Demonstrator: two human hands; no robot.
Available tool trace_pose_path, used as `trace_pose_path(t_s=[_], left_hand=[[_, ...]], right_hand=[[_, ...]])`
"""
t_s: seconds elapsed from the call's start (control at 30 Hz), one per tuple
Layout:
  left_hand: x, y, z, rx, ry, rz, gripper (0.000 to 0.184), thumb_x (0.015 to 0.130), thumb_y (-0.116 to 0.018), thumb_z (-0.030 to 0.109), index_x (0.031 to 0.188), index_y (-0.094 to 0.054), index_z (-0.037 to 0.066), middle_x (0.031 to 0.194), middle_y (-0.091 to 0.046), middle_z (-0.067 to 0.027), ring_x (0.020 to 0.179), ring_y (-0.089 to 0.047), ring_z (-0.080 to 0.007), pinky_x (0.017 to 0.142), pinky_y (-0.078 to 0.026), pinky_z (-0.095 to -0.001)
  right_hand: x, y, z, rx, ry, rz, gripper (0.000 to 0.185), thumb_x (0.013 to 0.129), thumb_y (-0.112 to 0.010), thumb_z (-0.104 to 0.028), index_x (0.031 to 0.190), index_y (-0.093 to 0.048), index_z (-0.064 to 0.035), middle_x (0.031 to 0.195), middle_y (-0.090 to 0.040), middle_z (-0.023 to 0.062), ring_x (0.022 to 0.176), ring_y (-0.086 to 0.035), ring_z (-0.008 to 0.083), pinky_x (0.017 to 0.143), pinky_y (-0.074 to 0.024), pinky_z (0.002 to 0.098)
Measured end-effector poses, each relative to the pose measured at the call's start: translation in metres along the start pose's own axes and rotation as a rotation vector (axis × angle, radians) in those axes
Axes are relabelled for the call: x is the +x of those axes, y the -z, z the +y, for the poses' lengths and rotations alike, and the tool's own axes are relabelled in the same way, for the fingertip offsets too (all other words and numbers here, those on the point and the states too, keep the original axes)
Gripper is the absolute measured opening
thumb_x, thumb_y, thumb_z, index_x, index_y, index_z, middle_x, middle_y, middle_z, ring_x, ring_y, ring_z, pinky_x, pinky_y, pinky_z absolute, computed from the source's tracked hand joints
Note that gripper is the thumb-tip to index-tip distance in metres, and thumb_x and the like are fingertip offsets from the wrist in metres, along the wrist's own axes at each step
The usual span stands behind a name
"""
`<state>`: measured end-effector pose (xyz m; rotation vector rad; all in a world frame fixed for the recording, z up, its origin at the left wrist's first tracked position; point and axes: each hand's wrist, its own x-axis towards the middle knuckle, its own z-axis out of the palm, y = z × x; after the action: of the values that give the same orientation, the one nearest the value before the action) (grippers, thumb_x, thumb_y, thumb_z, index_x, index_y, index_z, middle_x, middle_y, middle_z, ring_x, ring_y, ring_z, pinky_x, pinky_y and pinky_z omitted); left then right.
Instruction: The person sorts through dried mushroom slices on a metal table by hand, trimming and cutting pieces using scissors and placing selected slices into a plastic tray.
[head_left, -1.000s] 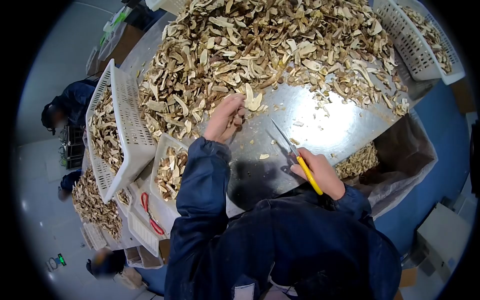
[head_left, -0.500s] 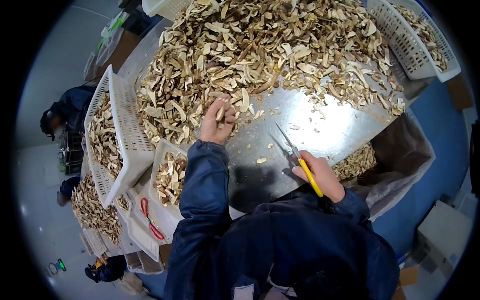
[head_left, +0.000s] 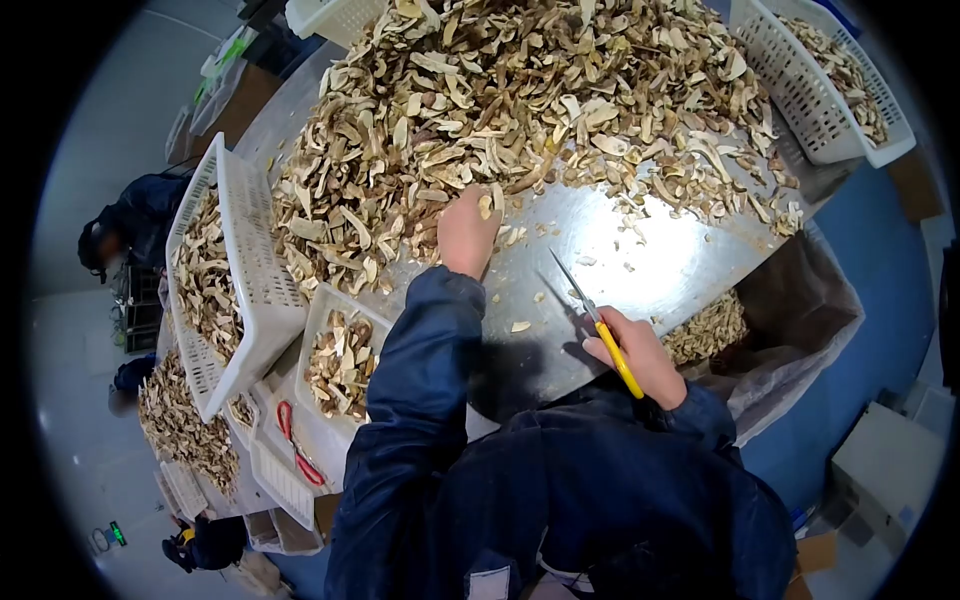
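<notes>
My left hand is at the near edge of a large heap of dried mushroom slices, back of the hand up and fingers curled. A pale mushroom slice shows at its fingertips; anything deeper in the grip is hidden. To the right, my right hand is wrapped round yellow-handled scissors. Their slim metal blades point up and left over the metal table, close together. A few small mushroom bits lie on the metal between my hands.
At left a white perforated basket of slices stands beside a small white tray holding cut pieces. Red-handled scissors lie nearby. A lined bin is at my right, another basket at upper right. Other people are at the far left.
My left hand has turned from palm up to palm down and shifted right and slightly upward along the heap's edge. The right hand and scissors have barely moved.
</notes>
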<state>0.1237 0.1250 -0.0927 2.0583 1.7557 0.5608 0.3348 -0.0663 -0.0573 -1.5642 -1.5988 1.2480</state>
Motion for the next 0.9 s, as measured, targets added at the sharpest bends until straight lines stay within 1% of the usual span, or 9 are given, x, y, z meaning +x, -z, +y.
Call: trace_pose_path(t_s=[0.07, 0.1, 0.2, 0.33, 0.47, 0.57, 0.63, 0.7, 0.9], left_hand=[[-0.003, 0.001, -0.010, -0.378, 0.072, -0.012, 0.032, 0.080, -0.061, 0.012, 0.110, -0.057, 0.003, 0.075, -0.062, -0.0121, 0.070, -0.061, -0.0216, 0.061, -0.048, -0.0339], [-0.005, 0.012, -0.006, -0.983, 0.406, -0.244, 0.035, 0.083, -0.057, 0.008, 0.117, -0.052, 0.004, 0.077, -0.056, -0.0017, 0.063, -0.050, -0.0083, 0.053, -0.041, -0.0220], [-0.029, 0.033, 0.014, -1.691, 0.573, -0.290, 0.039, 0.085, -0.055, 0.006, 0.123, -0.047, 0.007, 0.079, -0.050, 0.0033, 0.060, -0.043, -0.0038, 0.049, -0.033, -0.0159], [-0.052, 0.032, 0.018, -1.887, 0.628, -0.257, 0.033, 0.086, -0.053, 0.006, 0.118, -0.047, 0.012, 0.079, -0.047, 0.0044, 0.061, -0.042, -0.0056, 0.048, -0.031, -0.0182], [-0.055, 0.034, 0.013, -1.264, 0.509, -0.188, 0.019, 0.085, -0.056, 0.009, 0.104, -0.058, 0.012, 0.081, -0.054, 0.0004, 0.067, -0.050, -0.0078, 0.051, -0.038, -0.0225], [-0.057, 0.026, 0.017, -0.474, 0.114, -0.137, 0.018, 0.082, -0.059, 0.011, 0.099, -0.062, 0.009, 0.088, -0.060, -0.0082, 0.074, -0.059, -0.0180, 0.062, -0.047, -0.0297], [-0.058, 0.012, 0.026, -0.332, -0.177, -0.072, 0.021, 0.079, -0.060, 0.009, 0.100, -0.063, 0.007, 0.092, -0.062, -0.0116, 0.080, -0.060, -0.0248, 0.069, -0.049, -0.0329], [-0.060, -0.001, 0.042, -0.226, -0.285, -0.096, 0.025, 0.077, -0.061, 0.009, 0.101, -0.064, 0.007, 0.099, -0.062, -0.0151, 0.090, -0.059, -0.0344, 0.078, -0.049, -0.0380], [-0.044, -0.031, 0.053, -0.005, -0.446, -0.094, 0.028, 0.083, -0.062, 0.013, 0.110, -0.056, 0.005, 0.085, -0.059, -0.0108, 0.076, -0.059, -0.0307, 0.065, -0.049, -0.0367]], right_hand=[[-0.001, 0.001, -0.001, 0.006, -0.016, 0.015, 0.039, 0.083, -0.067, -0.032, 0.101, -0.053, -0.0009, 0.068, -0.057, 0.0186, 0.062, -0.057, 0.0377, 0.054, -0.0407, 0.0402], [0.000, 0.001, -0.002, 0.010, -0.023, 0.019, 0.038, 0.084, -0.067, -0.032, 0.101, -0.053, -0.0007, 0.068, -0.057, 0.0189, 0.062, -0.057, 0.0378, 0.054, -0.0407, 0.0402], [0.005, -0.003, -0.003, 0.055, -0.096, -0.038, 0.038, 0.085, -0.065, -0.031, 0.103, -0.052, 0.0000, 0.070, -0.057, 0.0201, 0.064, -0.057, 0.0385, 0.055, -0.0408, 0.0404], [0.010, -0.017, -0.010, 0.105, 0.038, -0.019, 0.037, 0.087, -0.062, -0.031, 0.105, -0.051, 0.0002, 0.069, -0.056, 0.0202, 0.062, -0.055, 0.0392, 0.056, -0.0414, 0.0400], [0.011, -0.020, -0.011, 0.190, -0.021, 0.002, 0.036, 0.089, -0.059, -0.031, 0.106, -0.051, -0.0006, 0.065, -0.055, 0.0158, 0.057, -0.054, 0.0324, 0.055, -0.0419, 0.0371], [0.005, -0.006, -0.016, 0.279, -0.166, 0.069, 0.034, 0.091, -0.056, -0.032, 0.107, -0.052, -0.0019, 0.063, -0.054, 0.0093, 0.054, -0.053, 0.0204, 0.053, -0.0411, 0.0314], [0.001, -0.001, -0.008, 0.300, -0.155, 0.154, 0.032, 0.093, -0.052, -0.032, 0.107, -0.053, -0.0033, 0.060, -0.053, 0.0027, 0.052, -0.049, 0.0093, 0.050, -0.0384, 0.0247], [0.000, 0.000, 0.000, 0.289, -0.114, 0.225, 0.032, 0.093, -0.051, -0.032, 0.108, -0.053, -0.0035, 0.060, -0.053, 0.0032, 0.050, -0.048, 0.0103, 0.049, -0.0384, 0.0253], [-0.004, 0.005, 0.000, 0.259, -0.120, 0.249, 0.033, 0.094, -0.050, -0.032, 0.109, -0.052, -0.0034, 0.059, -0.053, 0.0041, 0.051, -0.050, 0.0124, 0.050, -0.0393, 0.0266]])
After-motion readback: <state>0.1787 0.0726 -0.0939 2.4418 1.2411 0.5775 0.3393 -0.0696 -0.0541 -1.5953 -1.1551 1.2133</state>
